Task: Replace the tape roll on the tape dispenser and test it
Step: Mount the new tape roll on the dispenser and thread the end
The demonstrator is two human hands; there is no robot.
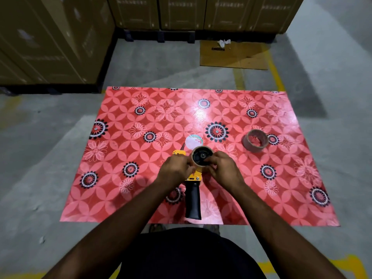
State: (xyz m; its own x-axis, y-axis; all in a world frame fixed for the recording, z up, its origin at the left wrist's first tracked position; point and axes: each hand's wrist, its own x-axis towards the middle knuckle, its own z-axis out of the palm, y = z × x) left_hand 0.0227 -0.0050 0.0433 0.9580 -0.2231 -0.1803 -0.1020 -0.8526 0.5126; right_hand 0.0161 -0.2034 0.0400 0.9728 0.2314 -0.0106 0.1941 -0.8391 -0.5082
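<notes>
Dispenser (192, 178): yellow body, black handle, lying near the middle of the desk (261, 198), handle pointing toward the person. Head view only.

Roll (202, 157): brown, seated on the dispenser's black hub at the far end of the body, its open face turned up toward the camera.

Left hand (174, 170): fingers curled, gripping the roll's left edge, over the yellow body.

Right hand (225, 170): fingers curled round the roll's near right edge, fingertips at the rim of the hub.

Core (255, 142): bare brown cardboard ring, standing on its rim, tilted, well apart from the dispenser on the right part of the desk.

Disc (193, 142): round, pale, with coloured print, lying flat just beyond the roll.

Desk: covered in glossy red sheet with flower and circle pattern.

Cardboard (234, 55): flat sheet on the grey floor beyond the desk.

Boxes (50, 41): brown stacks on pallets, left and far side.
</notes>
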